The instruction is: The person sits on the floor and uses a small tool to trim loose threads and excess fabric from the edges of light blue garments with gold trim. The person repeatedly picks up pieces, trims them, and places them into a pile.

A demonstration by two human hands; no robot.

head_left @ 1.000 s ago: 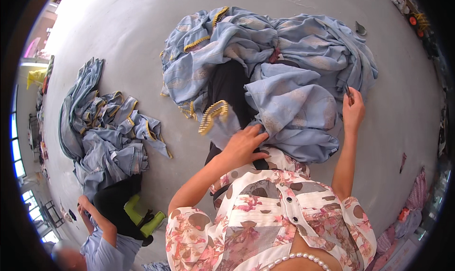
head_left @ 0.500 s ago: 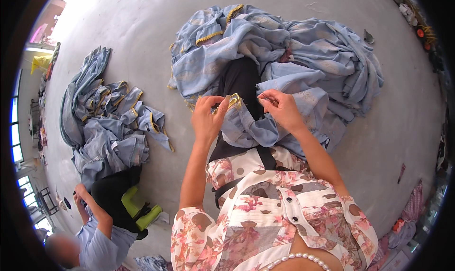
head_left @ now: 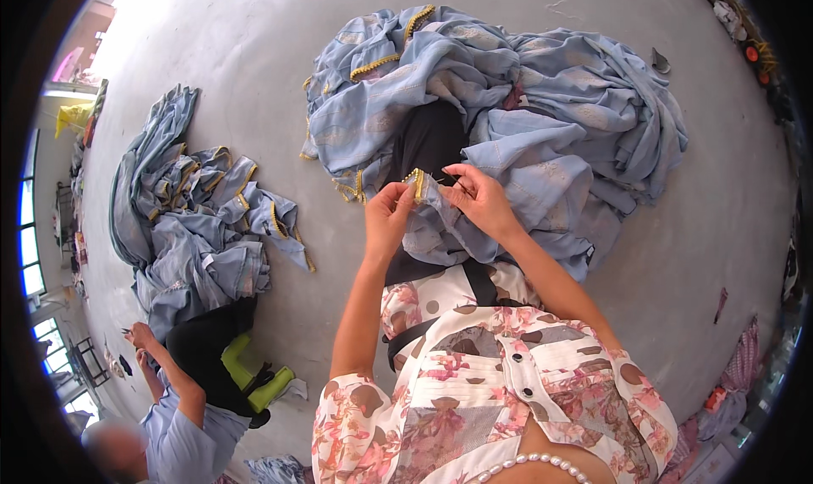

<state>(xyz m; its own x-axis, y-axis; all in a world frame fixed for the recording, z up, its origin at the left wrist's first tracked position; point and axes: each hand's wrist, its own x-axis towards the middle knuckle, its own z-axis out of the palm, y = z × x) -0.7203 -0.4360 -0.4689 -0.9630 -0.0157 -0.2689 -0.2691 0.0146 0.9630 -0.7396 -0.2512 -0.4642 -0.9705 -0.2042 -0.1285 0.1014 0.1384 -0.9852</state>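
Observation:
Across my lap and the floor ahead spreads a large heap of light blue patterned fabric point(head_left: 542, 145) with yellow scalloped trim. A trimmed corner point(head_left: 421, 185) of it is pinched between the thumb and fingers of my left hand point(head_left: 389, 215). Close beside that corner is my right hand point(head_left: 484, 203), its fingers closed round a small dark tool point(head_left: 458, 179), mostly hidden by the fingers. The tool's tip is near the trim; whether they touch I cannot tell. Part of the blue cloth hangs below both hands, over my black-clad leg.
To the left, a co-worker point(head_left: 182, 416) sits on a lime-green seat point(head_left: 246, 370), with another pile of blue yellow-trimmed fabric point(head_left: 203, 230) ahead on the grey floor point(head_left: 339, 306). A small dark scrap point(head_left: 660, 61) lies beyond my heap. Pinkish cloth point(head_left: 741, 357) lies at far right.
My hands have come closer together: the left moved right with the trimmed corner, the right moved left with the dark tool to meet it. The co-worker's hands shifted slightly.

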